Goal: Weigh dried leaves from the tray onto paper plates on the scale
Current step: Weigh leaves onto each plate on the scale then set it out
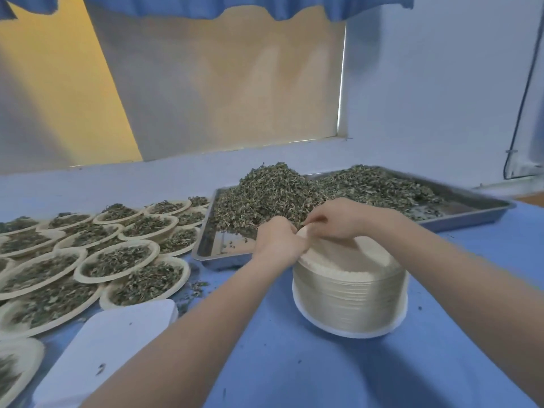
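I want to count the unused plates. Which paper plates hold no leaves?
The tall stack of beige paper plates under both hands, left hand, right hand; the plates spread at left all carry leaves.

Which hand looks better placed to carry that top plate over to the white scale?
Probably the left hand: it pinches the top plate's rim and is nearer the scale, at lower left.

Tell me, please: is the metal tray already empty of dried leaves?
No. The metal tray holds a large heap of dried leaves, and only its near left corner shows bare metal.
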`<act>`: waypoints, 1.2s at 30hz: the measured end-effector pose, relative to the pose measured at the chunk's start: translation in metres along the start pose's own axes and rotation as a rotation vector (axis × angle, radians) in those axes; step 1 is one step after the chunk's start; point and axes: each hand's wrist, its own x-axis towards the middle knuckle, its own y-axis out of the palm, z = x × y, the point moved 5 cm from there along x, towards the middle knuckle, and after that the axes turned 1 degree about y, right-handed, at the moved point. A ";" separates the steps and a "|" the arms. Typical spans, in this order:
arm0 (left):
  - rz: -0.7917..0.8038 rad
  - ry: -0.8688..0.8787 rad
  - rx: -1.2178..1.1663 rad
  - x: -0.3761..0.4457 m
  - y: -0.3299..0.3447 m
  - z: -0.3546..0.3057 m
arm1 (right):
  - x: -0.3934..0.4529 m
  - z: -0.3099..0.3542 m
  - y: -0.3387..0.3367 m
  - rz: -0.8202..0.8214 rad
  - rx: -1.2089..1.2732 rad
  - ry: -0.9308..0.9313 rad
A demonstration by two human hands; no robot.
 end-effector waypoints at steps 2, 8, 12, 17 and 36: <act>-0.042 0.009 0.025 0.000 0.000 0.001 | 0.001 -0.009 -0.002 -0.039 -0.001 -0.025; -0.102 0.014 0.034 0.006 -0.004 -0.005 | 0.005 -0.024 -0.015 -0.163 0.166 -0.064; -0.142 0.048 0.008 0.010 -0.019 -0.012 | 0.005 -0.027 -0.030 -0.242 0.343 -0.042; -0.156 0.012 -0.108 0.012 -0.050 -0.006 | 0.010 -0.010 -0.044 -0.228 0.377 -0.081; -0.407 -0.525 -0.487 -0.122 -0.200 0.244 | 0.066 0.251 0.071 -0.031 0.252 -0.115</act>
